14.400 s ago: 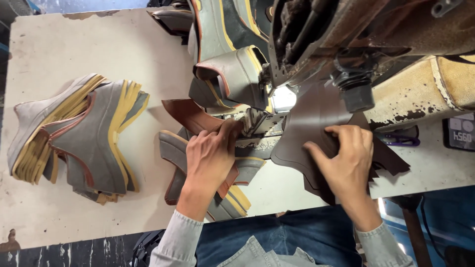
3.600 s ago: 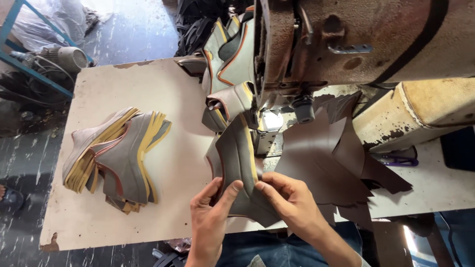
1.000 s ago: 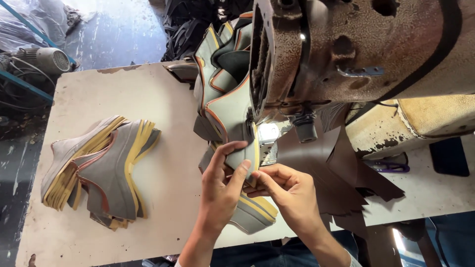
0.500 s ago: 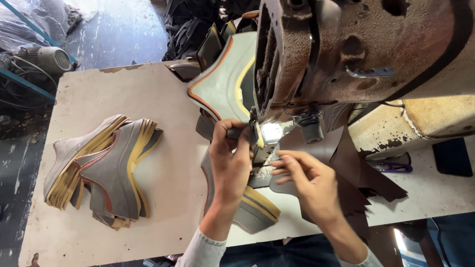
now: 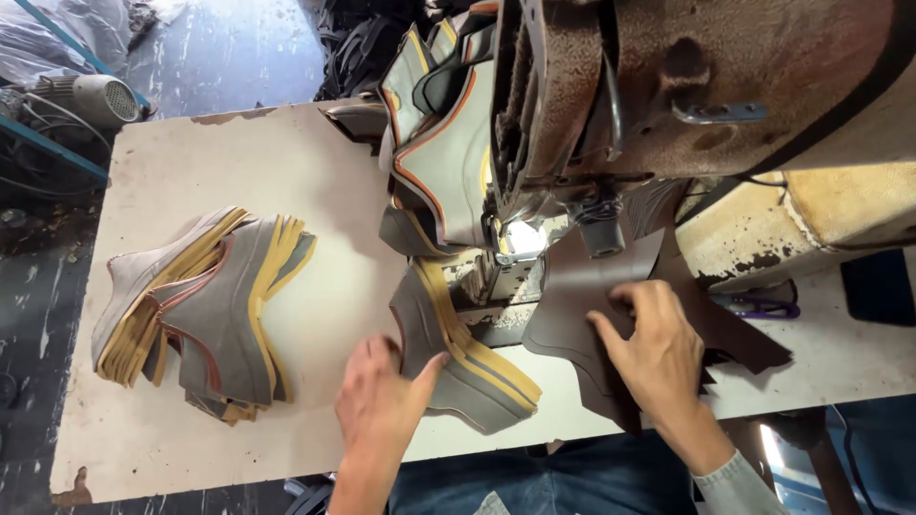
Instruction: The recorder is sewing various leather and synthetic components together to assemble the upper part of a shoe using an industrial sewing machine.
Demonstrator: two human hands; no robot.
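Note:
My left hand rests near the table's front edge, its fingers touching the left side of a small stack of grey shoe-upper pieces with yellow edging. My right hand lies spread on a pile of dark brown leather pieces to the right of the needle area. Above both hands stands a rusty industrial sewing machine with a small lit lamp. A chain of stitched grey pieces with orange and yellow trim hangs behind the machine head.
A fanned stack of grey and yellow upper pieces lies on the left of the pale worn table. Purple-handled scissors sit at the right by the machine base. A motor and a blue frame stand on the dark floor at left.
Both hands have come away from the needle. My left hand dropped to the grey stack at the front, and my right hand moved right onto the brown leather pile.

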